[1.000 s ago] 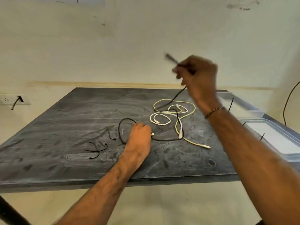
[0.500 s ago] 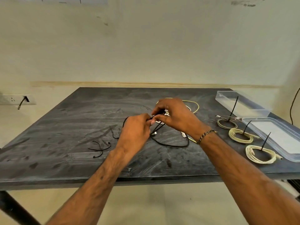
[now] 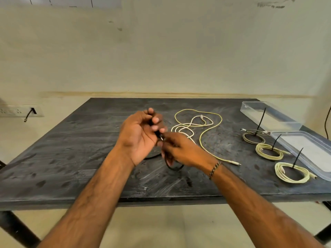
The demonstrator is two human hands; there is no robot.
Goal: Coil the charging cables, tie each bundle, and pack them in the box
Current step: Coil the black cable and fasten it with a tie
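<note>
Curling around a black cable [image 3: 174, 167], the fingers [image 3: 155, 120] of the left hand [image 3: 138, 135] are gripping its gathered strands above the counter [image 3: 71, 158], palm turned toward the camera. The right hand [image 3: 180, 151] is sitting just right of the left hand, its fingers pinching the same cable near a small metal plug tip, while a dark loop is hanging below both hands onto the counter. A beaded bracelet [image 3: 215, 170] is circling the right wrist. Right of the left hand, two loose cables are lying tangled, one white [image 3: 186, 128] and one yellow [image 3: 209, 136]. Further right, three tied coils [image 3: 268, 152] are resting with black zip ties sticking up, beside a clear box [image 3: 268, 115] and its lid [image 3: 308, 153]. Far left of the left hand, a wall socket [image 3: 19, 110] is holding a black plug. No brand or writing is legible anywhere.
</note>
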